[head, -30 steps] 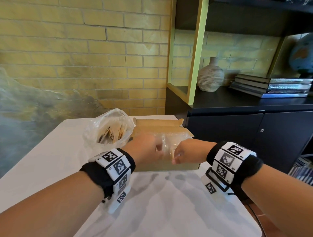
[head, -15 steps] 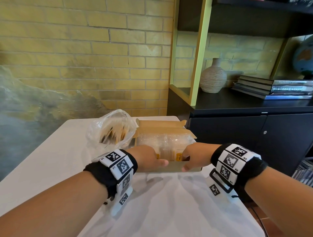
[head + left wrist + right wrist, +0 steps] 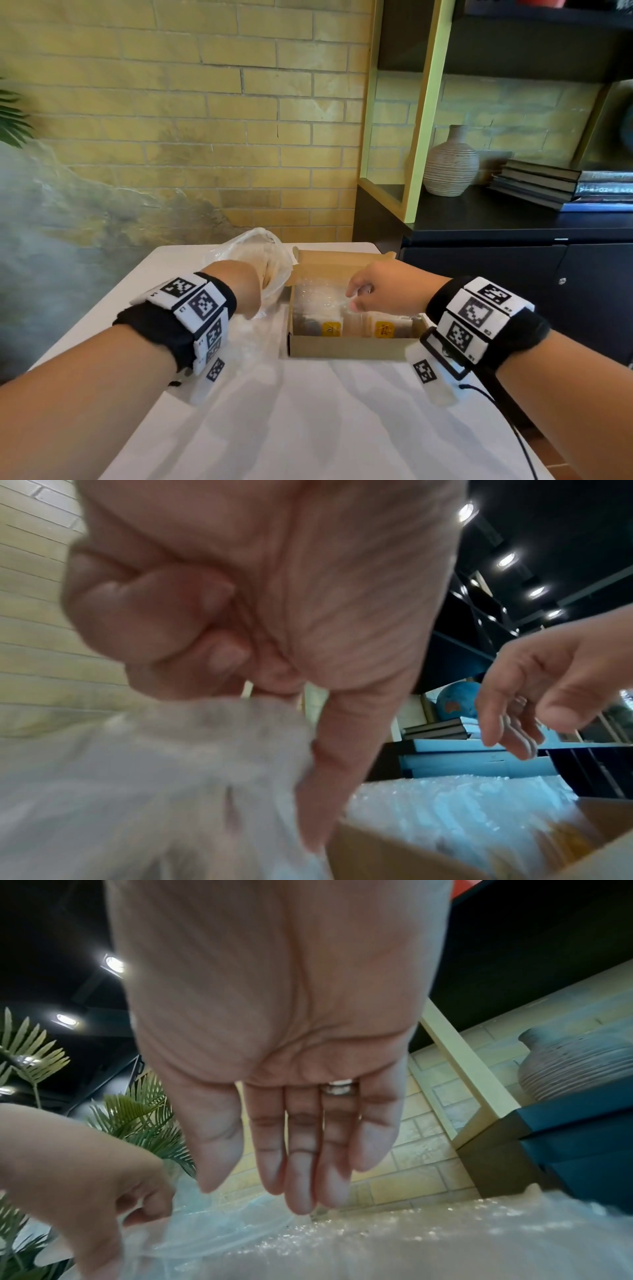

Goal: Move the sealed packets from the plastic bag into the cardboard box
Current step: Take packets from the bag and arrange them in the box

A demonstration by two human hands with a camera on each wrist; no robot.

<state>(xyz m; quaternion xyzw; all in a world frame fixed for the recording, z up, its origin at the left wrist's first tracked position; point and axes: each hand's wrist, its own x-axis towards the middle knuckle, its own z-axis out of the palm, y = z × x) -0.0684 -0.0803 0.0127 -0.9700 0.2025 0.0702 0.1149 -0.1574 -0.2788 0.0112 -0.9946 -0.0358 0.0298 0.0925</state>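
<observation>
A ribbed vase [image 3: 450, 164] stands beside stacked books [image 3: 561, 187] on a cabinet [image 3: 513, 222].

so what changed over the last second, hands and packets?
Both hands let go of the clear sealed packets, now lying in the brown cardboard box. The left hand moved left to the crumpled clear plastic bag and pinches its film; the right hand lifted, fingers straight, over the box. Box and bag stayed put.

Hidden behind the left hand [image 3: 245, 291]: much of the crinkled clear plastic bag [image 3: 270, 263]. Blurred: small yellow packet labels [image 3: 383, 329], print unreadable.
</observation>
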